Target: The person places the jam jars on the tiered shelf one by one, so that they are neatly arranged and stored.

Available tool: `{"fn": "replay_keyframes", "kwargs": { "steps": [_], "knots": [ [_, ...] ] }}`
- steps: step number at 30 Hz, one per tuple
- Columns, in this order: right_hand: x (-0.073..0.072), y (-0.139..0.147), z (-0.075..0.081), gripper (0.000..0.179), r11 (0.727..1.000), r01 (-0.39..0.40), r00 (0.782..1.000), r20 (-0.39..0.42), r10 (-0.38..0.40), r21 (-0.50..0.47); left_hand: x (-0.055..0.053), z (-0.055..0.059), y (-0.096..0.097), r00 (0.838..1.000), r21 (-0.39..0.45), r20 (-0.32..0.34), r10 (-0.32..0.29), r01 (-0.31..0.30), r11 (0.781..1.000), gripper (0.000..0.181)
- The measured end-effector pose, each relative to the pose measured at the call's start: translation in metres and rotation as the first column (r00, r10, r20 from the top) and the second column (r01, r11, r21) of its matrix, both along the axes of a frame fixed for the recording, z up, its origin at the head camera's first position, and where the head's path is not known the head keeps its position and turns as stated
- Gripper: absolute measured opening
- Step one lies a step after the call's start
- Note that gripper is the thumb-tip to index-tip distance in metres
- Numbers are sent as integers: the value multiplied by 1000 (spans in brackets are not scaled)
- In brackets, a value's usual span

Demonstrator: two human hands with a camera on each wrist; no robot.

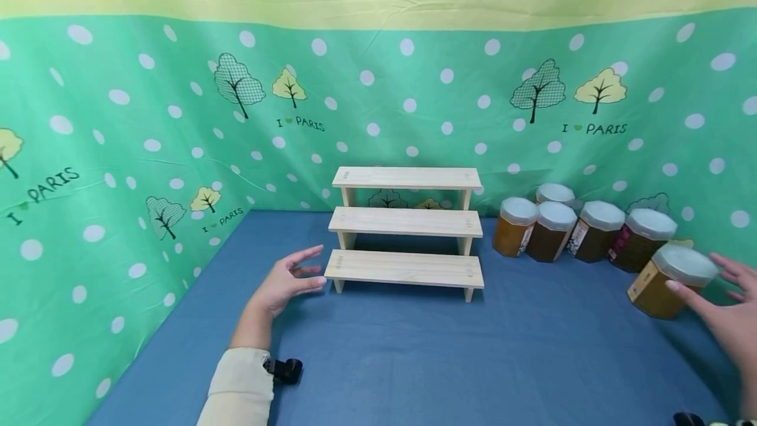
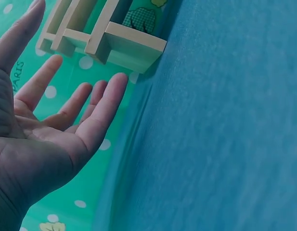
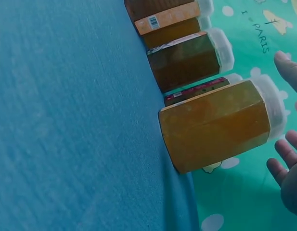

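Observation:
My right hand (image 1: 730,311) is spread around the white lid of the nearest jar (image 1: 662,288), thumb on one side and fingers on the other. In the right wrist view this jar (image 3: 215,127) stands upright with amber contents, and a gap shows between its lid and the fingers (image 3: 285,151). My left hand (image 1: 286,284) holds nothing, its fingers apart and pointing at the left end of a three-step wooden shelf (image 1: 405,267). From the left wrist, the palm and loosely bent fingers (image 2: 107,108) appear below the shelf's end (image 2: 134,45).
Several more white-lidded jars (image 1: 550,235) with amber or dark brown contents cluster right of the shelf, by the back cloth. A blue cloth (image 1: 402,360) covers the table. Green dotted fabric (image 1: 408,77) hangs behind and at both sides.

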State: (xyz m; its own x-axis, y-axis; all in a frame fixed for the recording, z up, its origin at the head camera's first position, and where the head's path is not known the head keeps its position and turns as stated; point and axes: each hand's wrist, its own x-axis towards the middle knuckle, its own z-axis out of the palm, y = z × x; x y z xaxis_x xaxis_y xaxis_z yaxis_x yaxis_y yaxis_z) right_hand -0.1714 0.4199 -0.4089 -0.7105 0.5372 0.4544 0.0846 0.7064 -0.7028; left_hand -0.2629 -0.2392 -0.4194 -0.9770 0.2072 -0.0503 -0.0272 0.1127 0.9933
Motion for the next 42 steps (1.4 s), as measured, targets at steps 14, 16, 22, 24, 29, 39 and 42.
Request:
{"fn": "replay_keyframes", "kwargs": {
  "steps": [14, 16, 22, 24, 29, 39, 42],
  "knots": [
    [-45, 73, -68, 90, 998, -56, 997, 49, 57, -23, -14, -9, 10, 993, 66, 75, -95, 90, 994, 84],
    [-43, 65, -59, 90, 996, -74, 993, 88, 78, -52, -16, -10, 12, 993, 69, 77, -85, 80, 994, 85],
    [-37, 51, -42, 90, 991, -86, 987, 129, 100, -107, -22, -10, 14, 995, 60, 86, -59, 54, 997, 83],
    [-41, 55, -47, 90, 995, -55, 988, 142, 67, -89, -24, -11, 14, 995, 45, 86, -47, 43, 998, 81],
    [-48, 55, -50, 96, 994, -4, 987, 162, 22, -109, -25, -12, 13, 995, 19, 96, 7, -8, 1000, 75],
    [-45, 49, -43, 87, 978, 70, 981, 194, -32, -194, -25, -14, 14, 997, 24, 73, -10, 9, 1000, 71],
    [-44, 48, -40, 86, 972, 81, 982, 182, -41, -219, -25, -14, 15, 997, 20, 77, -3, 2, 1000, 70]
  ]
}}
